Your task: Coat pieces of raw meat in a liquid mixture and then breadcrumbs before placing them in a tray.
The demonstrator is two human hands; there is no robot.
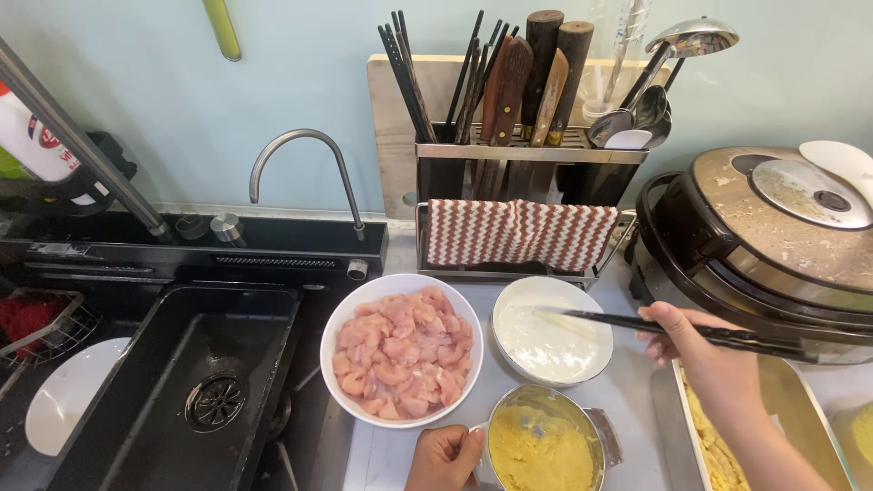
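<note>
The right hand (700, 350) is closing around a pair of long black chopsticks (655, 325). The fingers are curling tight on the thick ends, and the thin tips are pointing left into a white bowl of pale batter (550, 332). Whether the tips are touching the batter is hard to tell.

The left hand (444, 456) is wrapping its fingers on the rim of a small metal bowl (544, 445) full of yellow crumbs. Only the knuckles are showing, so the hand is looking like a loose fist on the edge.

A big white bowl of pink raw meat chunks (400, 349) is sitting just beside both smaller bowls, on the left. A metal tray (773, 427) with yellow-coated pieces is lying under the right arm.

Behind the bowls, a red and white zigzag cloth (520, 233) is hanging on a rack with knives and chopsticks (509, 100). A round cooker (773, 236) is standing at the right. A black sink (200, 382) with a bent tap (305, 164) is at the left.

At the far left edge, a white bottle with a red and blue label (32, 136) is leaning behind a grey bar.
</note>
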